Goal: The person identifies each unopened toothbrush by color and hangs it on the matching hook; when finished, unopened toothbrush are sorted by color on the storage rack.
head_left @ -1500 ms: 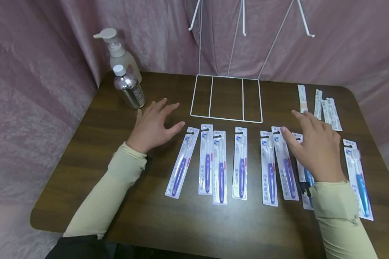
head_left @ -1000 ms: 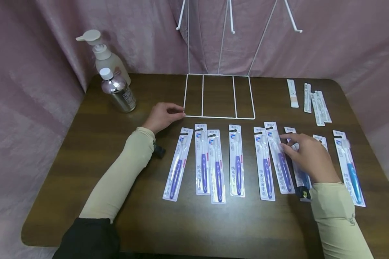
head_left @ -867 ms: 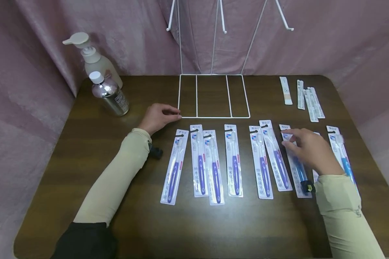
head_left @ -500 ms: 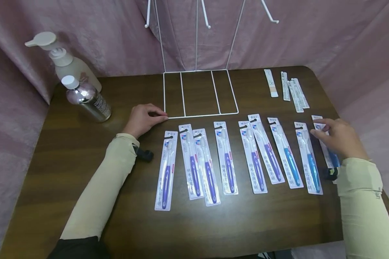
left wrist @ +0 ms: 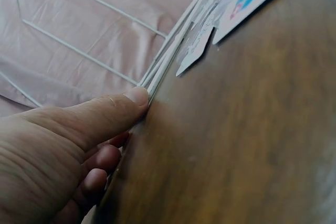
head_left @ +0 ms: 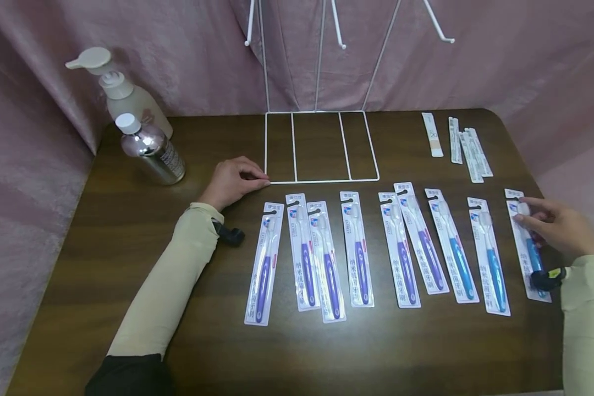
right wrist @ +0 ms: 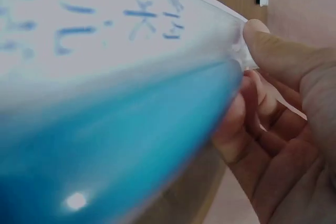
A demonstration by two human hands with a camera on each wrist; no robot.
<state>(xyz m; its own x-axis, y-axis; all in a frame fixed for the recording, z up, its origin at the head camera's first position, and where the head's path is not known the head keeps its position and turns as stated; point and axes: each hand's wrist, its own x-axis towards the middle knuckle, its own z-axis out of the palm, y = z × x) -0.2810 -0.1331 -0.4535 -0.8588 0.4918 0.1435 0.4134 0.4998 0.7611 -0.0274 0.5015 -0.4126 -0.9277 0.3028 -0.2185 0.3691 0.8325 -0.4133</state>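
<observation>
At the far right of the table [head_left: 128,236], our right hand [head_left: 559,228] grips the rightmost blue toothbrush pack [head_left: 524,242]: thumb on the top face near the edge, other fingers curled under, per the right wrist view. The pack's far end lies on the table at the right end of the row, just beside the next blue pack [head_left: 490,258]. Our left hand [head_left: 232,179] sits at the near-left corner of the white wire rack [head_left: 322,146]; fingers curled, thumb tip [left wrist: 137,96] pressed against the wire frame, w/ fingers tucked below it. Btw the hands lies a row of packs: six purple toothbrush packs [head_left: 358,250] and then the blue ones, near the rack's front edge. At the back left stand a pump bottle [head_left: 128,93] and a silver bottle [head_left: 150,148], touching or nearly so. Back right: several slim sachets [head_left: 467,146], well apart from our right hand.
</observation>
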